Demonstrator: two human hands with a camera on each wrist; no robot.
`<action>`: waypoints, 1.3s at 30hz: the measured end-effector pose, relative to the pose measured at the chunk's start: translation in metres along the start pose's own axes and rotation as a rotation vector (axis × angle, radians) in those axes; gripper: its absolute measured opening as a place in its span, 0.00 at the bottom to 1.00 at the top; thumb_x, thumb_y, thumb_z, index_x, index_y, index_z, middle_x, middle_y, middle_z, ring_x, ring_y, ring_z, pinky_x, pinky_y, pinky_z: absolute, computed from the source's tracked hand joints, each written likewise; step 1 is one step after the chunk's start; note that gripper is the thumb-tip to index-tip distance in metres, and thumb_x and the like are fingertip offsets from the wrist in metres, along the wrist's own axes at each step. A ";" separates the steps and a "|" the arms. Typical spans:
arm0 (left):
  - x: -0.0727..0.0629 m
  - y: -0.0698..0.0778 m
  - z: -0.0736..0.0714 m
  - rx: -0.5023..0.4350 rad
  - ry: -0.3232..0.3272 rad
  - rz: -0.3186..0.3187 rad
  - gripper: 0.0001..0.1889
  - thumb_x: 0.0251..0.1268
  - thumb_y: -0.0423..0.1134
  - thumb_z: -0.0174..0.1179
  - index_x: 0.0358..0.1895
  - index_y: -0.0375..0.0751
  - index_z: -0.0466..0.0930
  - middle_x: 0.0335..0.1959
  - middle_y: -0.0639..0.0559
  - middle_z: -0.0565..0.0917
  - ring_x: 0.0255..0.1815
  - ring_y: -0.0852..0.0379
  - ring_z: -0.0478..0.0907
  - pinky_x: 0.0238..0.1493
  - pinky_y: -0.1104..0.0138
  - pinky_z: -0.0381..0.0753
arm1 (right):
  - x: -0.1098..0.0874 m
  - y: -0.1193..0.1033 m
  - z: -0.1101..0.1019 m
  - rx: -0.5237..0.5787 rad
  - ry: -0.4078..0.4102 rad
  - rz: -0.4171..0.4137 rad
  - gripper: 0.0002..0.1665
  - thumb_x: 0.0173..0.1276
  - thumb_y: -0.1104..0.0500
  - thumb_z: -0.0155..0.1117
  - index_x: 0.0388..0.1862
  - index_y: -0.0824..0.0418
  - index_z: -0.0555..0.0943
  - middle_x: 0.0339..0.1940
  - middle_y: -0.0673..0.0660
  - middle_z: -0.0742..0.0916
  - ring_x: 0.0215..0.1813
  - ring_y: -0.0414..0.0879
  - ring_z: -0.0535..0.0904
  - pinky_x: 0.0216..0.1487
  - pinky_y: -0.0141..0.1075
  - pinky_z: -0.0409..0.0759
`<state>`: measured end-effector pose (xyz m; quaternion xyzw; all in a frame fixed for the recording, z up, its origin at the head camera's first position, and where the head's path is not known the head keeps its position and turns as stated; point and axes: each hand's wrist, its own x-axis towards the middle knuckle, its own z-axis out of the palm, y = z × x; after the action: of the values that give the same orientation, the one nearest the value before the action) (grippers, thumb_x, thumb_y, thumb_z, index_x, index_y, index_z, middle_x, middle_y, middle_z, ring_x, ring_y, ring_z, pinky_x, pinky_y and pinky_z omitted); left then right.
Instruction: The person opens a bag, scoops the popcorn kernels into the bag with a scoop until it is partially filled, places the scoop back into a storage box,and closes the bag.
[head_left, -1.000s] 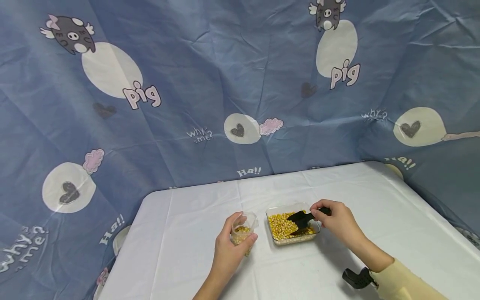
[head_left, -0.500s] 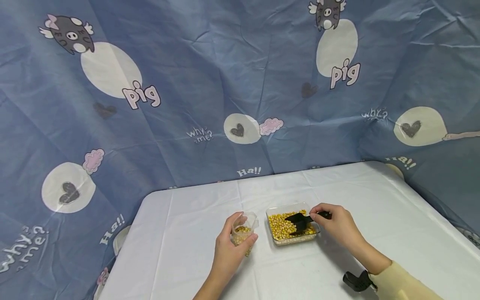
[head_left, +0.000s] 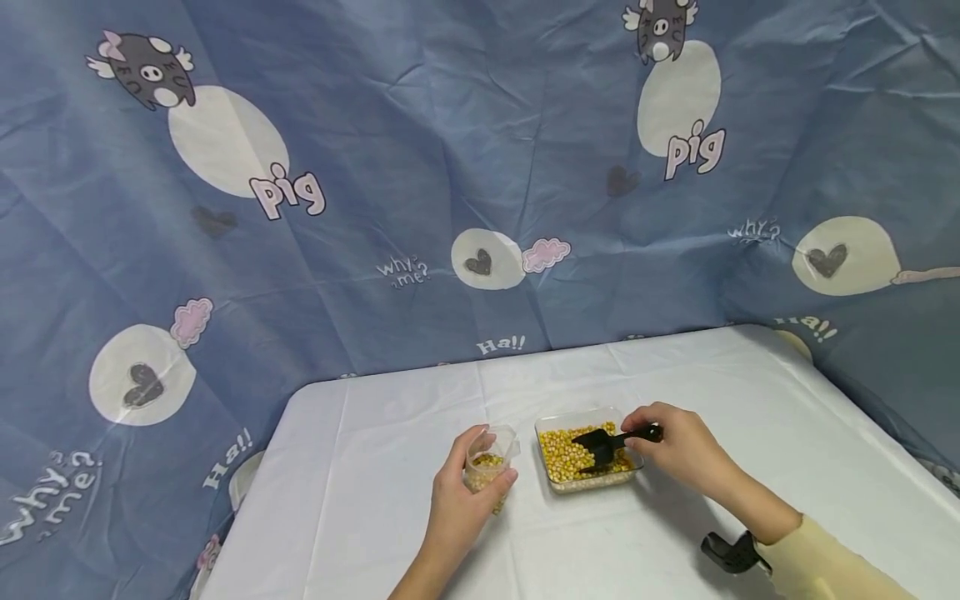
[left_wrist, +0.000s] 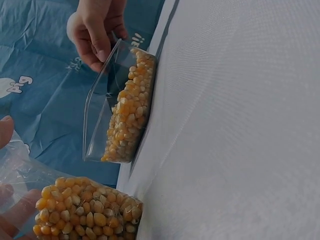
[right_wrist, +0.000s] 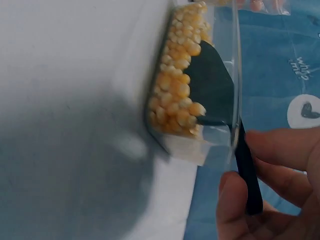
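My left hand (head_left: pixel 467 504) grips a clear plastic bag (head_left: pixel 491 443) with its mouth open at the top and corn kernels (left_wrist: pixel 90 210) filling its lower part. To its right stands a clear rectangular container (head_left: pixel 557 486) holding more yellow corn kernels (head_left: pixel 558 454). Fingers and thumb of my right hand (head_left: pixel 675 439) pinch the handle of a small black shovel (head_left: pixel 597 444) over the container's right side. In the right wrist view the shovel's blade (right_wrist: pixel 212 87) is inside the container, its edge against the kernels; its tip is partly hidden among them.
A white cloth (head_left: pixel 390 467) covers the table. Behind it hangs a blue printed curtain (head_left: pixel 420 167). A black device (head_left: pixel 731 552) is strapped at my right wrist, beside the yellow sleeve (head_left: pixel 825 562).
The shovel has shifted and tilted slightly within the container as my right hand moved a little. My left hand and the bag stay in place. The head view has shifted slightly.
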<state>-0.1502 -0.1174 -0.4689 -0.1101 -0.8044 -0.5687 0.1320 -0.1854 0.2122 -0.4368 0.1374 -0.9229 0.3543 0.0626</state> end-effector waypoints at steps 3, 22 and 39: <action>0.000 -0.001 0.000 0.005 0.002 0.006 0.36 0.56 0.47 0.76 0.67 0.64 0.70 0.60 0.58 0.81 0.64 0.57 0.75 0.67 0.46 0.65 | 0.001 -0.001 -0.001 -0.031 -0.020 -0.033 0.12 0.60 0.62 0.77 0.43 0.51 0.87 0.40 0.44 0.85 0.41 0.42 0.80 0.41 0.41 0.78; -0.001 -0.001 0.001 -0.017 -0.017 0.002 0.36 0.56 0.45 0.77 0.67 0.65 0.69 0.61 0.54 0.81 0.65 0.59 0.74 0.70 0.46 0.61 | -0.001 -0.001 0.021 -0.012 0.049 -0.115 0.13 0.64 0.64 0.73 0.47 0.55 0.87 0.39 0.48 0.77 0.26 0.39 0.68 0.28 0.34 0.69; -0.001 -0.001 0.002 -0.003 -0.018 -0.001 0.36 0.57 0.44 0.76 0.68 0.65 0.69 0.61 0.54 0.81 0.66 0.59 0.73 0.70 0.46 0.61 | -0.006 0.006 0.032 0.260 0.051 -0.010 0.09 0.70 0.64 0.68 0.48 0.57 0.84 0.52 0.53 0.80 0.50 0.48 0.79 0.42 0.34 0.82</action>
<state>-0.1502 -0.1158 -0.4708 -0.1152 -0.8048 -0.5689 0.1242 -0.1821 0.1967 -0.4657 0.1400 -0.8666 0.4739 0.0693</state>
